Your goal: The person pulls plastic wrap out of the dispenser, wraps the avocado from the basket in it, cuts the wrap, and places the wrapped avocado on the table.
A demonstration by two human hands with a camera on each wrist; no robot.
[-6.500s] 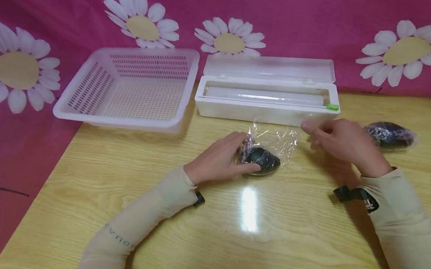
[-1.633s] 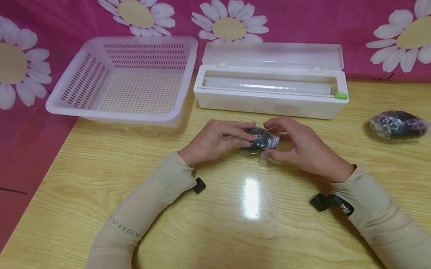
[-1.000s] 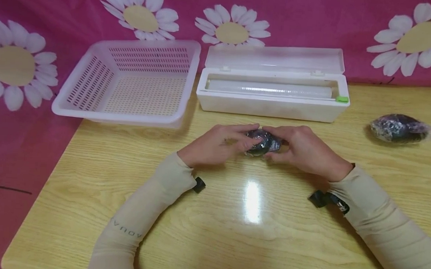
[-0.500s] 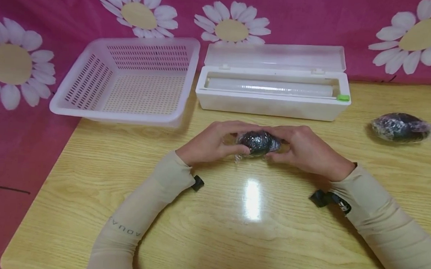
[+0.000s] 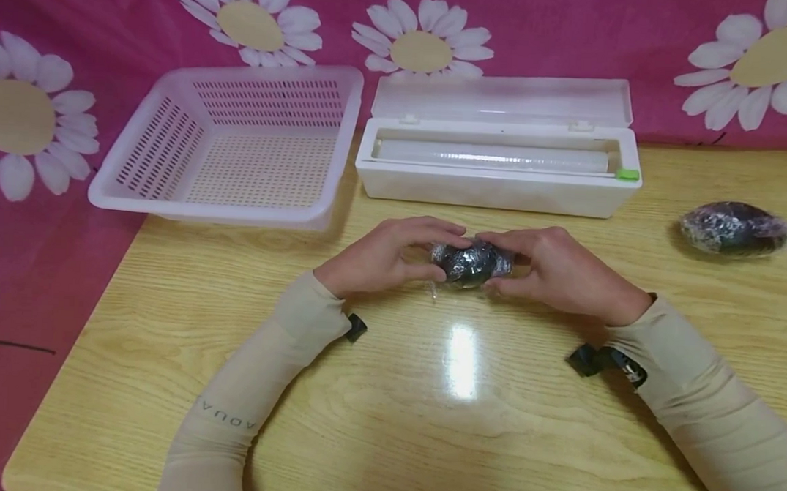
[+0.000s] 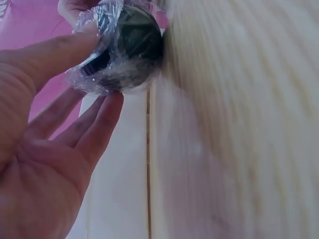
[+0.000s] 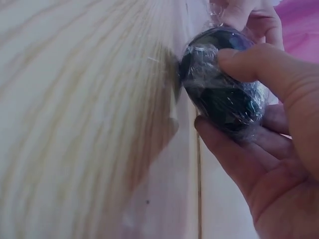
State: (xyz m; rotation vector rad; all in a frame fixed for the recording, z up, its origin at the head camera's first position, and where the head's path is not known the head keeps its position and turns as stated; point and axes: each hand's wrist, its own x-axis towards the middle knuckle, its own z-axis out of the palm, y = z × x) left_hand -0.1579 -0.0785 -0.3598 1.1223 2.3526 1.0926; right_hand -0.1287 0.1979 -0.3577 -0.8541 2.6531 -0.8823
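A dark, blackish-green egg-shaped thing (image 5: 469,264) in clear cling film sits low over the table between my two hands. My left hand (image 5: 389,256) holds its left end, thumb at the front and fingers behind; a crumpled tail of film hangs there. At the opposite end, my right hand (image 5: 557,271) pinches the wrapped thing between thumb and fingers. The right wrist view shows my right thumb (image 7: 239,64) lying across the film, with fingers underneath. In the left wrist view my left thumb (image 6: 65,52) presses the film's gathered end.
Behind the hands stands a white cling film box (image 5: 495,190), lid up, with a film roll (image 5: 493,156) and a green slider (image 5: 627,174). A white perforated basket (image 5: 217,212) is at its left. Another wrapped dark thing (image 5: 733,229) lies on the wooden table (image 5: 385,428) at the right.
Film that lay spread loose beside the dark thing is now folded around it. My right hand has come in to grip its right end. My left thumb has shifted from its top to its left end.
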